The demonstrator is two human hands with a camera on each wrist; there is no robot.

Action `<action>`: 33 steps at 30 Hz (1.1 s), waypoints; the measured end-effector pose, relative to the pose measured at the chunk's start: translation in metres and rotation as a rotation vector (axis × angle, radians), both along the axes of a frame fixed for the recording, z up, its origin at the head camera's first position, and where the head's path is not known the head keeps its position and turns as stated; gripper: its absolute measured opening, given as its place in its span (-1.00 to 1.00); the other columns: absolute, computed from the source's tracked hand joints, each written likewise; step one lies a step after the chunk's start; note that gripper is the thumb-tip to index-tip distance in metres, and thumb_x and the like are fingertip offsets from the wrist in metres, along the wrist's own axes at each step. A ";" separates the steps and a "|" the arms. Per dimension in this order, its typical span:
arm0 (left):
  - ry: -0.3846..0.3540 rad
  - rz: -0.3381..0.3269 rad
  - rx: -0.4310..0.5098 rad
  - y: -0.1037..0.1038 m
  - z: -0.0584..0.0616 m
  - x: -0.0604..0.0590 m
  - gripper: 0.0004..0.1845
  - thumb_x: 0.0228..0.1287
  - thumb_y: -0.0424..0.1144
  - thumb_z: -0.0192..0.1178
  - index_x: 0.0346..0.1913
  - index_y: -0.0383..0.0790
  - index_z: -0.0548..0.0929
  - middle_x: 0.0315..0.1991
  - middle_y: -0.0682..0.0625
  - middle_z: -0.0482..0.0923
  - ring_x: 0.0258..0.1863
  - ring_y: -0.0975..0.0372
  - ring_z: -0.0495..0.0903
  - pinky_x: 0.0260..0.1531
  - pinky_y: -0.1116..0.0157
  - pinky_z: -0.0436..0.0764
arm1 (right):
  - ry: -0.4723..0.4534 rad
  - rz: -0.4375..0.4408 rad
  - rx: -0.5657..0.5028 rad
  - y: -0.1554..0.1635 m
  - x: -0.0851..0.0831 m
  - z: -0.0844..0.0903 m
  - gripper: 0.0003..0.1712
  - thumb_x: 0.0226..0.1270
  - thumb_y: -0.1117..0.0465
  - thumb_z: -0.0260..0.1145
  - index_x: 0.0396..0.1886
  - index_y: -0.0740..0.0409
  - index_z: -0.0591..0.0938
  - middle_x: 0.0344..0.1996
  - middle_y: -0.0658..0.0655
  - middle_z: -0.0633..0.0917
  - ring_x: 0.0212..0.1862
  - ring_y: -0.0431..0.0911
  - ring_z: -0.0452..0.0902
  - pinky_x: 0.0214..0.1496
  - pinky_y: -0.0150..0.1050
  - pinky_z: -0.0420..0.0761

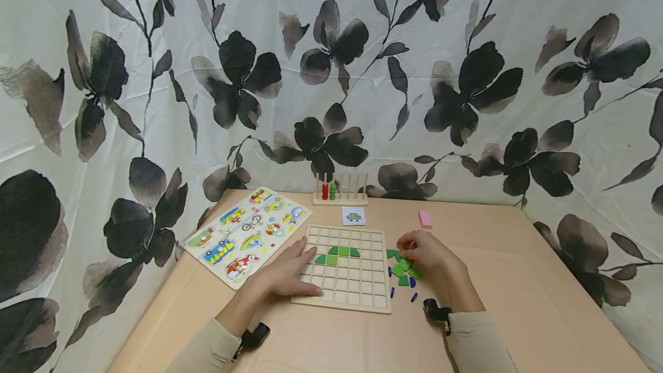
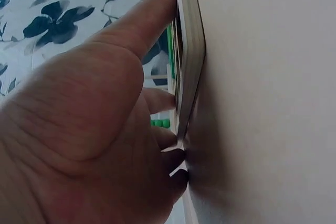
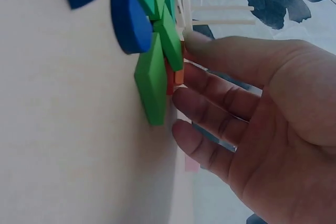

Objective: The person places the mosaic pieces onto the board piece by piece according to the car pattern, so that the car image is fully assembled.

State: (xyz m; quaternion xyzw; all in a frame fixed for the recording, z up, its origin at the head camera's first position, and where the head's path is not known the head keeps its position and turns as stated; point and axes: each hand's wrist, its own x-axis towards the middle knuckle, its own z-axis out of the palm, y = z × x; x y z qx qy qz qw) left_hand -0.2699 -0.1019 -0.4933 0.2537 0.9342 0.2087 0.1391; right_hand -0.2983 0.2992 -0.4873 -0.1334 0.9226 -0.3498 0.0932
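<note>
Looks early to me: just a few green pieces (image 1: 343,251) on the board (image 1: 364,288) beside the spread left hand (image 1: 284,269), with loose blocks (image 1: 398,270) by the right hand (image 1: 427,249), fingers bunched narrow at an orange piece (image 3: 179,77), can't tell if pinched.

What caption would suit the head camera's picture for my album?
Left hand rests on a gridded wooden board; right hand is at the loose coloured pieces beside it.
</note>
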 end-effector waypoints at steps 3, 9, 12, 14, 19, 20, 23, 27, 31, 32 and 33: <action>0.002 0.001 -0.002 0.001 -0.001 0.001 0.20 0.12 0.43 0.39 0.66 -0.15 0.16 0.71 -0.27 -0.23 0.70 -0.12 -0.14 0.65 -0.11 0.02 | 0.022 0.005 0.011 0.001 -0.001 -0.001 -0.76 0.40 0.45 0.32 0.02 0.31 0.73 -0.22 0.13 0.70 -0.20 -0.05 0.54 -0.13 -0.24 0.65; 0.006 -0.001 -0.001 0.002 0.000 0.002 0.19 0.13 0.42 0.39 0.66 -0.15 0.15 0.71 -0.28 -0.23 0.69 -0.13 -0.13 0.65 -0.12 0.02 | 0.024 -0.003 -0.012 0.003 -0.002 -0.003 -0.81 0.36 0.48 0.33 -0.07 0.31 0.73 -0.31 0.14 0.67 -0.25 -0.06 0.53 -0.19 -0.27 0.64; 0.006 0.001 -0.002 0.002 0.001 0.002 0.19 0.13 0.41 0.39 0.66 -0.16 0.15 0.71 -0.28 -0.23 0.69 -0.14 -0.13 0.65 -0.12 0.03 | 0.018 -0.015 -0.029 0.003 -0.002 -0.004 -0.83 0.35 0.49 0.34 -0.12 0.28 0.72 -0.33 0.11 0.64 -0.25 -0.06 0.52 -0.20 -0.29 0.62; 0.006 0.003 -0.003 0.002 0.000 0.003 0.19 0.13 0.41 0.39 0.66 -0.17 0.15 0.71 -0.28 -0.23 0.69 -0.15 -0.12 0.64 -0.13 0.03 | 0.023 -0.013 -0.037 0.003 -0.002 -0.004 -0.83 0.33 0.51 0.35 -0.15 0.27 0.71 -0.34 0.10 0.63 -0.25 -0.05 0.51 -0.23 -0.29 0.61; 0.007 0.006 -0.008 0.002 0.001 0.004 0.19 0.14 0.42 0.39 0.66 -0.17 0.16 0.71 -0.28 -0.22 0.69 -0.14 -0.13 0.64 -0.13 0.03 | 0.039 -0.076 -0.076 0.001 -0.002 -0.002 -0.87 0.31 0.47 0.40 -0.21 0.22 0.72 -0.35 0.11 0.64 -0.28 -0.03 0.52 -0.30 -0.31 0.59; 0.007 0.006 -0.009 0.002 0.001 0.004 0.19 0.14 0.41 0.39 0.66 -0.17 0.16 0.71 -0.28 -0.22 0.69 -0.14 -0.13 0.65 -0.12 0.03 | 0.042 -0.092 -0.089 -0.001 -0.002 -0.001 -0.88 0.31 0.44 0.42 -0.20 0.21 0.72 -0.34 0.11 0.65 -0.27 -0.02 0.53 -0.31 -0.30 0.61; 0.007 0.010 -0.004 0.002 0.001 0.004 0.18 0.14 0.40 0.40 0.66 -0.17 0.16 0.71 -0.28 -0.22 0.69 -0.14 -0.12 0.65 -0.12 0.03 | 0.054 -0.116 -0.127 -0.009 -0.001 0.001 -0.89 0.35 0.35 0.45 -0.15 0.18 0.74 -0.30 0.11 0.66 -0.29 -0.02 0.53 -0.33 -0.28 0.64; 0.014 0.013 -0.008 0.005 0.001 0.005 0.18 0.16 0.39 0.39 0.66 -0.19 0.15 0.71 -0.29 -0.22 0.69 -0.17 -0.13 0.65 -0.14 0.01 | 0.035 -0.053 -0.220 -0.027 -0.002 0.002 -0.86 0.39 0.33 0.43 -0.09 0.24 0.74 -0.27 0.16 0.66 -0.40 0.00 0.58 -0.44 -0.24 0.66; 0.023 0.012 -0.029 0.010 -0.001 0.007 0.17 0.20 0.41 0.34 0.66 -0.21 0.12 0.70 -0.31 -0.24 0.68 -0.20 -0.17 0.65 -0.17 -0.04 | -0.005 0.051 -0.280 -0.047 -0.005 0.001 -0.84 0.45 0.33 0.38 -0.06 0.30 0.73 -0.27 0.19 0.65 -0.46 -0.05 0.62 -0.44 -0.27 0.72; 0.024 0.014 -0.034 0.012 -0.001 0.007 0.17 0.21 0.42 0.32 0.67 -0.21 0.11 0.70 -0.32 -0.24 0.68 -0.21 -0.17 0.65 -0.17 -0.05 | -0.014 0.078 -0.286 -0.052 -0.005 0.001 -0.84 0.46 0.33 0.36 -0.05 0.30 0.74 -0.27 0.19 0.65 -0.45 -0.06 0.63 -0.41 -0.28 0.73; 0.026 0.018 -0.035 0.012 -0.001 0.008 0.17 0.21 0.42 0.32 0.66 -0.22 0.12 0.70 -0.32 -0.23 0.68 -0.21 -0.16 0.65 -0.17 -0.05 | -0.015 0.106 -0.279 -0.056 -0.006 0.001 -0.83 0.48 0.32 0.35 -0.04 0.29 0.74 -0.26 0.17 0.66 -0.45 -0.07 0.65 -0.40 -0.29 0.74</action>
